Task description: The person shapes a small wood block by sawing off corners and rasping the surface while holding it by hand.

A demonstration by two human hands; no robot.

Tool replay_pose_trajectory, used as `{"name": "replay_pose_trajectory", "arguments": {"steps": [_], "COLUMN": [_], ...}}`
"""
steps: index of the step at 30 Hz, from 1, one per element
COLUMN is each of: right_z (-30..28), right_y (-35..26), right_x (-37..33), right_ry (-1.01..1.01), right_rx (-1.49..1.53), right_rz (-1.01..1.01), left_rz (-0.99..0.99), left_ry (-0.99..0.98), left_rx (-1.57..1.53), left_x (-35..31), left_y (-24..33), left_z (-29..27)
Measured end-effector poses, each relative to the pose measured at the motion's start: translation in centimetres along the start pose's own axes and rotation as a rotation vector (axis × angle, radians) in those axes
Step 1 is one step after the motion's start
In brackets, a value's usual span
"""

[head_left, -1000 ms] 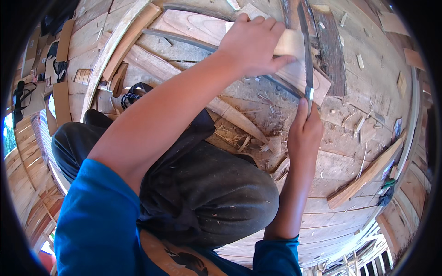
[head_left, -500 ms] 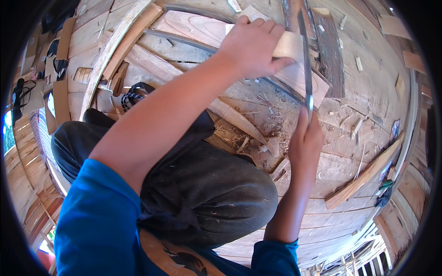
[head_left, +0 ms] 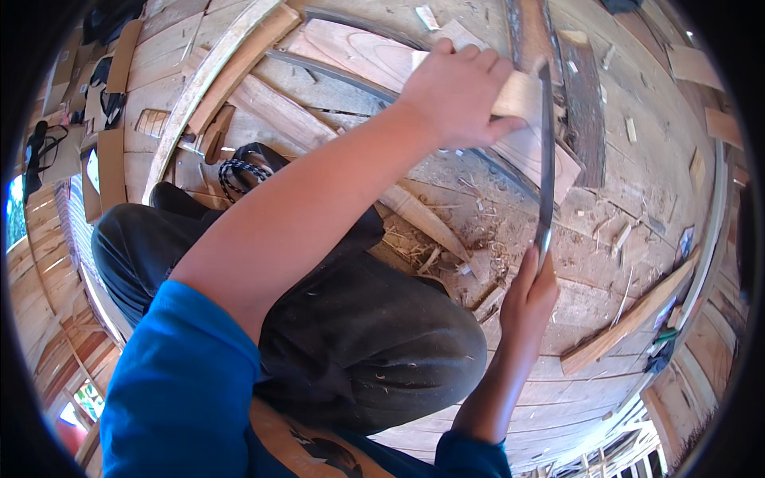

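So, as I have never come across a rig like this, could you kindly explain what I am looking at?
There is no machine here: these are a person's two bare hands. A wide fisheye camera on the person's head looks down, so straight edges bend near the rim. The left hand grips a pale wood block over a wider plank. The right hand holds a tool with a long metal blade, which passes the block's right end; I cannot tell whether they touch. Wood shavings and offcuts lie on the board floor.
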State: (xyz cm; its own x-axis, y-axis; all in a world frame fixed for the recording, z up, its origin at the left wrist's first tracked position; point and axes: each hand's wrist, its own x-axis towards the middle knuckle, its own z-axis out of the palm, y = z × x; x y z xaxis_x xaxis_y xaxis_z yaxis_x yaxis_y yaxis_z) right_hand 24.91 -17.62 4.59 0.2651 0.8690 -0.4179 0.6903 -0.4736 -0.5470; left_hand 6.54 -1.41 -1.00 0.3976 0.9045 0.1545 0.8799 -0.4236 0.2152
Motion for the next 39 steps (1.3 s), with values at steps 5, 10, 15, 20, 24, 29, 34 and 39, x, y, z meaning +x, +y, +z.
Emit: {"name": "replay_pose_trajectory", "arguments": {"steps": [5, 10, 15, 20, 24, 29, 34, 39], "right_z": [1.3, 1.7, 0.4, 1.6, 1.6, 2.0, 2.1, 2.3], "right_y": [-0.3, -0.8, 0.5, -1.7, -0.2, -1.5, -2.3, 0.2], "right_x": [1.4, 5.1, -0.7, 4.5, 1.3, 2.5, 4.7, 0.1], "right_ry": [0.062, 0.130, 0.037, 0.098, 0.071, 0.095, 0.140, 0.101], "right_rx": [-0.014, -0.025, 0.020, -0.027, 0.001, 0.037, -0.051, 0.075], "right_rz": [-0.130, -0.260, -0.058, -0.222, -0.228, -0.154, -0.225, -0.090], "left_rz": [0.037, 0.013, 0.028, 0.002, 0.138, 0.081, 0.021, 0.026], "left_ry": [0.083, 0.029, -0.005, 0.067, 0.025, 0.038, 0.040, 0.030], "left_rx": [0.004, 0.010, 0.014, 0.062, 0.021, 0.028, 0.003, 0.018], "left_x": [-0.4, 0.0, -0.4, 0.2, -0.7, -0.4, -0.3, -0.5], "left_y": [-0.2, 0.2, 0.2, -0.4, -0.4, 0.1, 0.4, 0.4], "left_z": [0.7, 0.4, 0.3, 0.9, 0.3, 0.1, 0.9, 0.8]}}
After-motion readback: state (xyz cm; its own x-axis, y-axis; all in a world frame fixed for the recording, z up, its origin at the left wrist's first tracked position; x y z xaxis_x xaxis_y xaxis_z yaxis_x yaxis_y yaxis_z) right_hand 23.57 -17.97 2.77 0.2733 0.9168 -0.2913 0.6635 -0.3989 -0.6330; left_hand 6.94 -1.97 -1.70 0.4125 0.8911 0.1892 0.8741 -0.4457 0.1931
